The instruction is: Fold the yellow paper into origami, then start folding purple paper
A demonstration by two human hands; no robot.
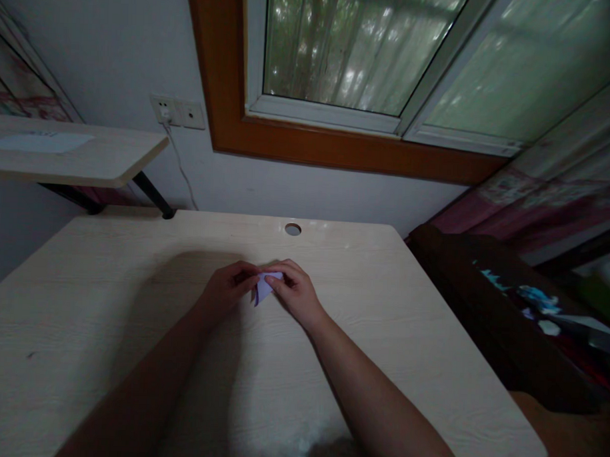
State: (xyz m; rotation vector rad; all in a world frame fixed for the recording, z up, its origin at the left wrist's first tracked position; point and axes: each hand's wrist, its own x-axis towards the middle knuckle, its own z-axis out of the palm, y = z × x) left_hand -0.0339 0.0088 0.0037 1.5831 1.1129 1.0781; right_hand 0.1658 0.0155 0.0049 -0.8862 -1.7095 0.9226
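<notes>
A small piece of folded purple paper (265,290) is held between my two hands, over the middle of the pale wooden desk (362,304). It looks like a triangle with its point toward me, and a loose layer shows at its left edge. My left hand (229,287) pinches its upper left side between thumb and fingers. On the other side, my right hand (295,289) grips it, thumb lying on the front face and fingers behind. The fingers hide the paper's upper part and its back.
A raised shelf (112,158) on black legs stands at the desk's back left, with a white sheet (42,141) on it. A round cable hole (293,229) lies behind my hands. A white cord (182,164) hangs from the wall socket (165,110). Dark furniture (462,307) holding assorted items stands at the right.
</notes>
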